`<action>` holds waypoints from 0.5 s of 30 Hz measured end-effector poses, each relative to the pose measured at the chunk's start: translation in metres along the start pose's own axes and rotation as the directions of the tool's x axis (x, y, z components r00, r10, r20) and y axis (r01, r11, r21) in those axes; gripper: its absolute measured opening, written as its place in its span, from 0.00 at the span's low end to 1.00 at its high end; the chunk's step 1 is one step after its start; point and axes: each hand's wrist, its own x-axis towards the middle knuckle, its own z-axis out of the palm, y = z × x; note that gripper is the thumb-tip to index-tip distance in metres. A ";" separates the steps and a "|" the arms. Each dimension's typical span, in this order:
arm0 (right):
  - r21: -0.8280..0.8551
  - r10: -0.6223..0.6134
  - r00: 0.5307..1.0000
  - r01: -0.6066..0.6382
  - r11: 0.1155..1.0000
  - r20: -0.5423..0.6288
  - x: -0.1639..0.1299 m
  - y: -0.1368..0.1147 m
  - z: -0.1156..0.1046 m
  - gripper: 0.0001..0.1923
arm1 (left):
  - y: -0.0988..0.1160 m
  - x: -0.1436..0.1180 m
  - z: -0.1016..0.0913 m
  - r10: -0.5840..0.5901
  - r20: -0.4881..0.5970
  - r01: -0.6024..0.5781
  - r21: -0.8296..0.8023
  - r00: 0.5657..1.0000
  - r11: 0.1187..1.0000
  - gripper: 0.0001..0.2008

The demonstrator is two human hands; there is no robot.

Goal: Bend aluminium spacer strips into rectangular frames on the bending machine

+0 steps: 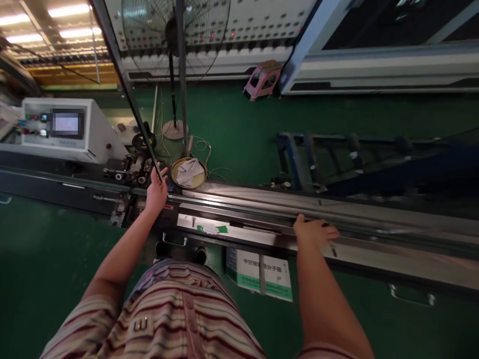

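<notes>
My left hand [156, 193] is closed around the lower end of a long thin dark bar [129, 94], which slants up and left out of view. Beside that hand are the clamps [132, 172] of a long bench machine. My right hand [313, 232] lies over the machine's metal bed [258, 230], its thumb near a thin metal strip [239, 205] and its fingers stretched out to the right. The strip runs along the bed between my hands. Whether it joins the slanted bar cannot be made out.
A control box [60, 127] with a screen stands at the left. Behind the bed are a round tray [177, 180] holding a cloth [190, 172], a standing fan [172, 37], a pink stool [264, 80] and a blue rack [295, 159]. A carton [275, 269] lies below the bed.
</notes>
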 end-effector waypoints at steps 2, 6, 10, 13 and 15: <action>-0.012 -0.028 0.999 0.028 1.000 -0.036 -0.028 -0.016 0.009 0.38 | -0.015 0.006 -0.028 0.008 -0.008 -0.008 0.052 1.000 0.999 0.33; -0.032 -0.141 0.989 0.139 0.990 -0.050 -0.079 -0.048 0.022 0.35 | -0.048 0.018 -0.086 -0.005 -0.058 0.013 0.128 0.998 0.992 0.33; -0.071 -0.246 0.969 0.243 0.967 -0.037 -0.128 -0.087 0.031 0.34 | -0.078 0.029 -0.148 -0.011 -0.108 0.028 0.157 0.994 0.987 0.32; -0.096 -0.303 0.952 0.299 0.949 -0.037 -0.165 -0.118 0.038 0.33 | -0.097 0.036 -0.194 -0.014 -0.128 0.039 0.196 0.992 0.980 0.30; -0.106 -0.346 0.937 0.341 0.934 -0.041 -0.191 -0.138 0.042 0.32 | -0.110 0.040 -0.224 -0.015 -0.138 0.046 0.221 0.990 0.974 0.30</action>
